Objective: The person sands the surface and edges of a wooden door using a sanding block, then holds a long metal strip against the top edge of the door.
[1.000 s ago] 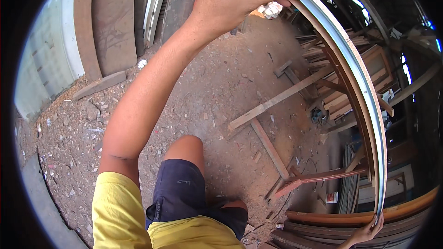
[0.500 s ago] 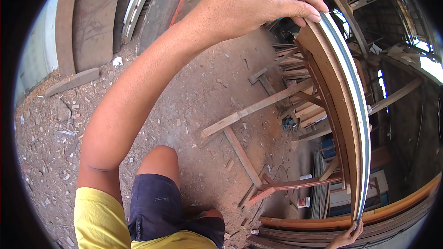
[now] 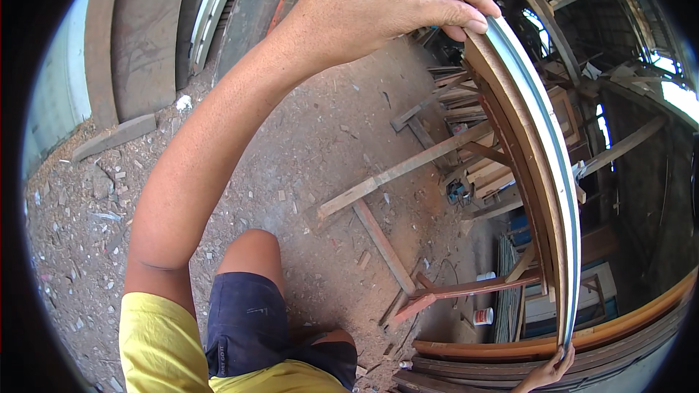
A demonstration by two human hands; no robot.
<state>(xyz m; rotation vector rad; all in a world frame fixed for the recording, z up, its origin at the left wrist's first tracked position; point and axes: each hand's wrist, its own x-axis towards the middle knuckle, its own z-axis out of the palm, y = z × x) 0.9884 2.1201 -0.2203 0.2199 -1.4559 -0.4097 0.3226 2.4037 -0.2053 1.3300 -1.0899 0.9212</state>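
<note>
A long, narrow white strip with a grey line along it (image 3: 563,167) runs down the right side, bowed by the lens. Thumb and fingers of my left hand (image 3: 408,11) are closed in a pinch on its upper end. At the lower end, my right hand (image 3: 550,372) has its fingers closed around the strip; only part of this hand shows. Right alongside the strip lies the edge of a brown wooden board (image 3: 526,127). Whether strip and board touch all along, I cannot tell. Reddish-brown wooden framing (image 3: 477,288) stands beneath the board.
Lengths of timber (image 3: 408,175) form a low stand on the dirt floor (image 3: 313,153), which is strewn with chips. Wooden panels (image 3: 149,29) lean at the upper left. Long brown planks (image 3: 611,336) lie at lower right, near a white tub (image 3: 483,316).
My left hand and the strip's upper end have shifted slightly left. The lower end and my right hand have moved a little left and up. Both hands keep their grip.
</note>
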